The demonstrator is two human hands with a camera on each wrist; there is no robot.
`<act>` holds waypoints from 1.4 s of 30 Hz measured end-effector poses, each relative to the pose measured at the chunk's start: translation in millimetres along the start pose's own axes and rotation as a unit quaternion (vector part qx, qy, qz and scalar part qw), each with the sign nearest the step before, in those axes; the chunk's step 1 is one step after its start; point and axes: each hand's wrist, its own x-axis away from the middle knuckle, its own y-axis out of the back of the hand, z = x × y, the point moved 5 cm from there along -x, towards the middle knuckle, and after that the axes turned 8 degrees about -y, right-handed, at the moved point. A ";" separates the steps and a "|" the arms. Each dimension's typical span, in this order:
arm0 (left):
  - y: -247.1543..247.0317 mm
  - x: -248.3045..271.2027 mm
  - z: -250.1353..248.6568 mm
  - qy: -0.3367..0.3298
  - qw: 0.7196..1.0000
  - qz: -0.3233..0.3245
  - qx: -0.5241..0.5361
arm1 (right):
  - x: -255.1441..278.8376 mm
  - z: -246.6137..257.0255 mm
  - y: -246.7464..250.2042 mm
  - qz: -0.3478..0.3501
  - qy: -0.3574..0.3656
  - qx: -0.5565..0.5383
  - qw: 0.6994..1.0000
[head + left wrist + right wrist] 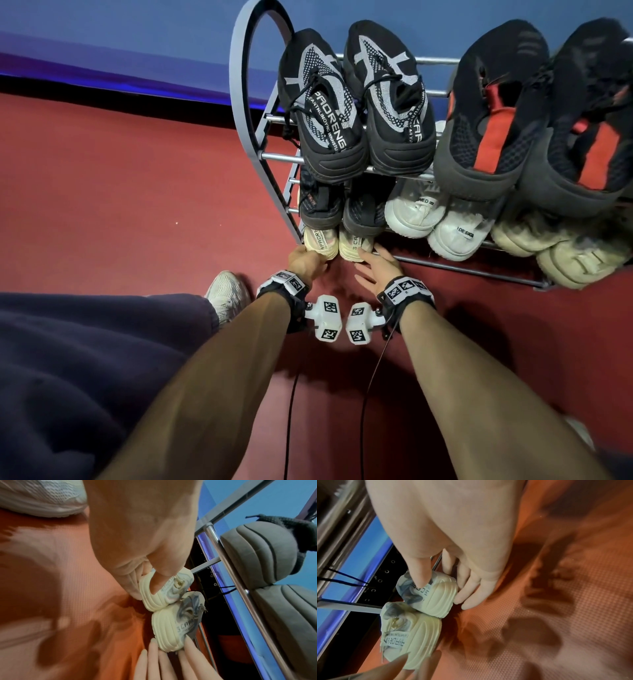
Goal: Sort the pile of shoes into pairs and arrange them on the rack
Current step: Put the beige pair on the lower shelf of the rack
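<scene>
Two cream shoes stand heel-out, side by side, at the left end of the grey metal rack's (240,85) lowest tier. My left hand (306,261) pinches the heel of the left cream shoe (320,241) between thumb and curled fingers (133,588). My right hand (374,265) holds the heel of the right cream shoe (354,244), thumb (421,577) on its collar and fingers (467,592) along its sole side. In the left wrist view the two heels (169,630) touch each other.
On the rack sit a black-and-grey pair (356,113), a black-and-red pair (534,120), a dark pair (342,205), a white pair (435,219) and a cream pair (561,250). My own white sneaker (227,294) and dark trouser leg (85,359) are on the red floor at left.
</scene>
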 end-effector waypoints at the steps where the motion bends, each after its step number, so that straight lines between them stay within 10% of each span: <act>1: 1.7 0.4 -0.4 0.000 1.000 0.009 0.002 | 1.4 0.6 2.6 0.001 0.000 -0.006 1.000; 15: -11.5 12.6 5.1 0.081 0.988 0.123 0.046 | 4.3 19.5 6.0 -0.029 0.009 -0.013 0.999; 29: -0.2 4.1 -3.9 -0.039 0.996 0.013 0.076 | 5.4 18.4 10.3 0.000 -0.011 -0.040 0.999; 42: 6.8 19.9 -16.4 -0.089 0.993 0.069 -0.024 | -5.0 23.2 26.2 -0.054 0.004 0.046 0.997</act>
